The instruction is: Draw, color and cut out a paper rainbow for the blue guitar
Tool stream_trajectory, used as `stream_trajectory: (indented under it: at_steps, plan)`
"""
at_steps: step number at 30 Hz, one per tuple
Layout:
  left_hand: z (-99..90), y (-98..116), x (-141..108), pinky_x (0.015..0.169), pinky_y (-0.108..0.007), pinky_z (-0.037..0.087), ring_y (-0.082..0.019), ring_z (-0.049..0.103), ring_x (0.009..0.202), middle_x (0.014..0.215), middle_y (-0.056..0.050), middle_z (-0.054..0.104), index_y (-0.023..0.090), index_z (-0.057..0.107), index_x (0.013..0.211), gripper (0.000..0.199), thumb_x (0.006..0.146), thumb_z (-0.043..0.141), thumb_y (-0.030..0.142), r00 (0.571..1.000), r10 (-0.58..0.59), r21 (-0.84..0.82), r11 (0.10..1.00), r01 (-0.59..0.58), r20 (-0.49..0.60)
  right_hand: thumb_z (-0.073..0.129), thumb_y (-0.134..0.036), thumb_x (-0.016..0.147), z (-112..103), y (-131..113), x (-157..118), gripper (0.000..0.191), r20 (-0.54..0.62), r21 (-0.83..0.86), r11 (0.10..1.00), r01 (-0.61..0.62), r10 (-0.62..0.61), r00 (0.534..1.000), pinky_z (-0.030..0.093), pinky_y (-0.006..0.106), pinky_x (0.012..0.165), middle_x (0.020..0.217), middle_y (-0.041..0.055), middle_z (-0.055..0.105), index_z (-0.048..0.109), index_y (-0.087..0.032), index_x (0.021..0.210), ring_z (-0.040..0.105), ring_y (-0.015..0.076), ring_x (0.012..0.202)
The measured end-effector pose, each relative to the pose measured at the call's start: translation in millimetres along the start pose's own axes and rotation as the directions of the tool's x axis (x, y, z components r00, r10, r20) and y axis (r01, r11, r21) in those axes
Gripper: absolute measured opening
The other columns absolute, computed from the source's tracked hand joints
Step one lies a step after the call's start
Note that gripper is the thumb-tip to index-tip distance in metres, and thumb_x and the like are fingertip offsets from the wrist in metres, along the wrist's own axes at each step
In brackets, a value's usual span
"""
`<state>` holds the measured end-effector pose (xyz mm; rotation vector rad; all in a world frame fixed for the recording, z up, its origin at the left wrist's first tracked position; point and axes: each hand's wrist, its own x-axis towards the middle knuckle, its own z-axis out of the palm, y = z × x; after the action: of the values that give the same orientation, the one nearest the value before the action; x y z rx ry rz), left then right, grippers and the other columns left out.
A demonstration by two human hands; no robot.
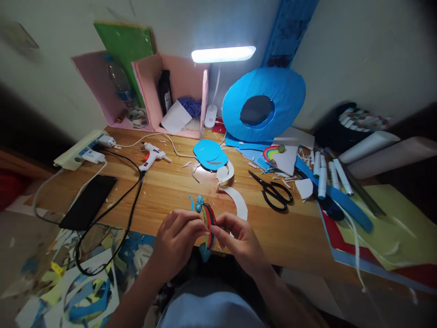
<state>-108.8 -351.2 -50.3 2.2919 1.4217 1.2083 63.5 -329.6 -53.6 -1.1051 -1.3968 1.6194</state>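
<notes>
A small paper rainbow [209, 214], striped red, dark and yellow-green with blue cloud shapes at both ends, is held upright over the table's front edge. My left hand [177, 239] pinches its left side with thumb and fingers. From the right, my right hand [243, 241] grips the opposite edge, fingers closed. The fingertips hide part of the middle. Just beyond lie a curled white paper strip [237, 198] and a thin blue paper scrap [191, 202]. Farther back are blue paper discs [210, 152]. Black scissors [275, 191] rest to the right.
A glue gun [152, 157] lies at left, its black cable looping past a phone [89, 202] and a power strip [77, 152]. Behind stand a blue ring [290, 93] and pink holders [145, 77]. Markers [322, 175], another rainbow [271, 153] and coloured sheets [385, 218] occupy the right.
</notes>
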Motion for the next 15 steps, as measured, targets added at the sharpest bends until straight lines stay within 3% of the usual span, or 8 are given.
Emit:
stream_trajectory:
  at_steps: [5,10,13,15]
  plan:
    - [-0.9,0.3,-2.3,0.074,-0.027,0.045,-0.017,0.057,0.08,0.081,-0.002,0.063,0.022,0.059,0.081,0.014,0.092,0.051,0.023,0.994,-0.103,-0.096,0.99,0.099,-0.034,0.06,-0.037,0.082,0.6,-0.6,-0.9,0.023,-0.091,-0.122,0.992,0.012,-0.024,0.996,0.032,0.023,0.048,0.057,-0.0038,0.048,0.059,-0.017,0.071,0.04,0.0095,0.051]
    - [-16.6,-7.0,-14.6,0.069,-0.027,0.045,-0.016,0.055,0.076,0.079,-0.001,0.056,0.022,0.054,0.077,0.016,0.092,0.049,0.026,0.966,-0.246,-0.198,0.954,0.226,-0.084,0.059,-0.037,0.083,-4.0,5.6,4.5,0.024,-0.128,-0.114,0.993,0.027,-0.042,0.991,0.034,0.022,0.049,0.056,-0.0034,0.051,0.06,-0.017,0.071,0.042,0.009,0.05]
    - [-34.7,-13.7,-31.7,0.066,-0.027,0.044,-0.016,0.052,0.075,0.08,0.0,0.05,0.022,0.05,0.076,0.018,0.092,0.048,0.03,0.924,-0.325,-0.243,0.93,0.274,-0.2,0.061,-0.039,0.082,-11.6,10.4,9.2,0.025,-0.188,-0.095,0.995,0.03,-0.047,0.981,0.034,0.022,0.047,0.054,-0.0038,0.051,0.059,-0.017,0.07,0.043,0.0089,0.048]
    - [-53.6,-18.6,-50.5,0.068,-0.027,0.043,-0.016,0.05,0.078,0.083,0.0,0.048,0.023,0.047,0.078,0.016,0.092,0.047,0.029,0.871,-0.382,-0.231,0.919,0.321,-0.308,0.064,-0.042,0.079,-18.1,12.5,11.8,0.026,-0.218,-0.051,0.998,0.023,-0.033,0.975,0.032,0.022,0.045,0.051,-0.0044,0.05,0.059,-0.017,0.07,0.042,0.0088,0.046]
